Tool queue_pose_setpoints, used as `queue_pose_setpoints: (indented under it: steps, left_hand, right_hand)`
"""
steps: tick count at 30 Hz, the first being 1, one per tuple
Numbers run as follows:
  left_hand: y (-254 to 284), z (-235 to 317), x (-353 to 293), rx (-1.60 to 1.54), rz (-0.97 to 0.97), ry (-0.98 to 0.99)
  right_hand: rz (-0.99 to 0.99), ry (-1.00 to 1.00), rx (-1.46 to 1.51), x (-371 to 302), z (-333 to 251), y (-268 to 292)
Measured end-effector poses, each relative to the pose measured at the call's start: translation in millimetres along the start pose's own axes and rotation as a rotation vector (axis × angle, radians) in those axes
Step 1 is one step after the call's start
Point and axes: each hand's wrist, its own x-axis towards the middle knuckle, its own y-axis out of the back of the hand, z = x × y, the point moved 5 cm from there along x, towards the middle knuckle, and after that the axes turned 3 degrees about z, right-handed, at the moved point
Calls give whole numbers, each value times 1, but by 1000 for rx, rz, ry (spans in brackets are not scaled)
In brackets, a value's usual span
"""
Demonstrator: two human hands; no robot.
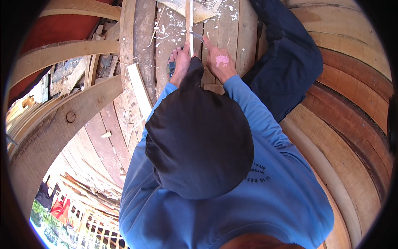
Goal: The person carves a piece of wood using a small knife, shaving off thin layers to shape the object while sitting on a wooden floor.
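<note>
A slim, pale wooden strip (189, 18) stands out lengthwise in front of me, over the shavings-strewn planks. Closed round its near end is my left hand (181, 62), which has a dark watch (171, 68) at the wrist. My right hand (217, 60) grips a knife, its index finger stretched along the tool. The knife's grey blade (196, 35) meets the strip's right side just beyond my left hand; its handle is hidden in my fist. A dark cloth-covered rounded shape (199, 141), seemingly my raised knee, fills the middle below my hands.
Wood shavings (163, 31) litter the planks round a flat pale board (199, 11). My other bent leg (286, 62) lies on the right, beside curved stacked planks (352, 83). Curved timber ribs (70, 116) rise at left. A loose pale batten (139, 89) rests left of my arm.
</note>
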Motion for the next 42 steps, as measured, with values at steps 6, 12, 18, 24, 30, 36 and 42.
queue_pose_setpoints:
  steps: [6,12,18,24,30,36,42]
  left_hand:
    - [9,2,-5,-364,19,181]
    - [-15,-20,1,-64,281,-73]
    - [4,0,-9,-70,102,-56]
    - [8,1,-1,-132,34,35]
    - [-14,-18,12,91,194,-123]
    - [-9,-13,10,126,218,-111]
    - [-2,-7,6,45,205,-99]
  right_hand:
    - [-39,-54,191,21,15,-21]
    - [-25,99,123,9,24,-2]
    - [-242,117,-105,20,25,21]
    - [-390,251,-346,58,13,46]
    - [-152,198,-206,37,26,19]
    - [-61,45,-39,11,16,3]
    - [-157,-22,152,15,17,-5]
